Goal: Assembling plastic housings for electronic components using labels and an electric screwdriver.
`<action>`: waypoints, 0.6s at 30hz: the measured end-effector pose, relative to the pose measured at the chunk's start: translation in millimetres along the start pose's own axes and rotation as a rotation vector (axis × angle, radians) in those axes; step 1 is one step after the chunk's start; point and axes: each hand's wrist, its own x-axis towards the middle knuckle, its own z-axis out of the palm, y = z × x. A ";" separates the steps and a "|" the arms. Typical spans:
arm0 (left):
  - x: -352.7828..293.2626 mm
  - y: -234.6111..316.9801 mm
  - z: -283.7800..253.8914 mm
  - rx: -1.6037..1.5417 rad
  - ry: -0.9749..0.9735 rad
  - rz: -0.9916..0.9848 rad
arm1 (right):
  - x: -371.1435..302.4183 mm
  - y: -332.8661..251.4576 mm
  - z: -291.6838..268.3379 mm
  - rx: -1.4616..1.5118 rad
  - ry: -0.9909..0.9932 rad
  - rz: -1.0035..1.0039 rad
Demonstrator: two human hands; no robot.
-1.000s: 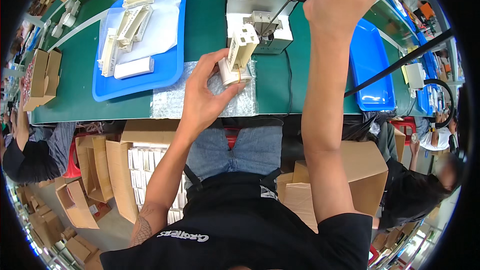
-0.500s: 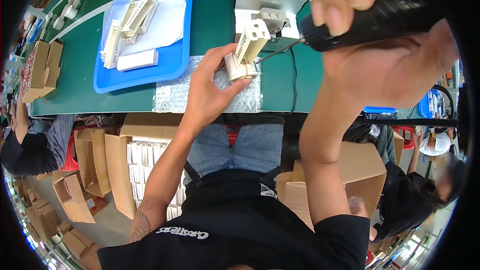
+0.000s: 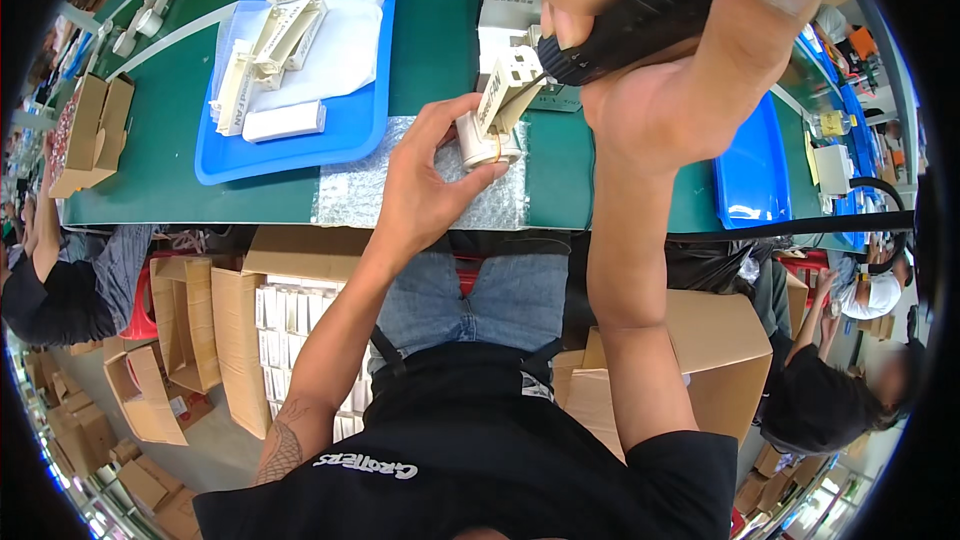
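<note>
My left hand point(image 3: 425, 175) grips a white plastic fan housing point(image 3: 482, 147), fingers behind and thumb along its near side. The part has a round base and an upright, channel-shaped piece with printing. Above and to the right, my right hand point(image 3: 650, 115) is wrapped round a black electric screwdriver point(image 3: 655, 5), its thumb stretched out toward the camera. The screwdriver's thin bit slants down to the upright channel; whether it touches a screw is hidden. Bubble wrap point(image 3: 350, 190) lies on the green table under the held part.
A blue tray point(image 3: 375, 70) at left holds several white plastic parts point(image 3: 285, 122) on a white sheet. Behind the held part stands a grey machine point(image 3: 508, 10). Another blue tray point(image 3: 750, 185) lies at right. Open cardboard boxes point(image 3: 235, 340) stand below the table edge.
My right hand and the screwdriver have moved left, with the bit steeper and its end now by the upright channel. My left hand still holds the housing in nearly the same place.
</note>
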 end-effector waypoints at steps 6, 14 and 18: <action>-0.4 -1.5 -0.8 -0.003 -0.002 -0.004 | -2.1 7.3 -13.0 0.073 -0.074 -0.005; 0.8 1.6 -3.2 -0.015 -0.023 0.015 | -7.2 13.5 -35.5 0.165 -0.169 0.003; 0.5 2.9 -3.5 -0.010 -0.037 0.026 | -6.8 14.3 -41.2 0.217 -0.220 -0.008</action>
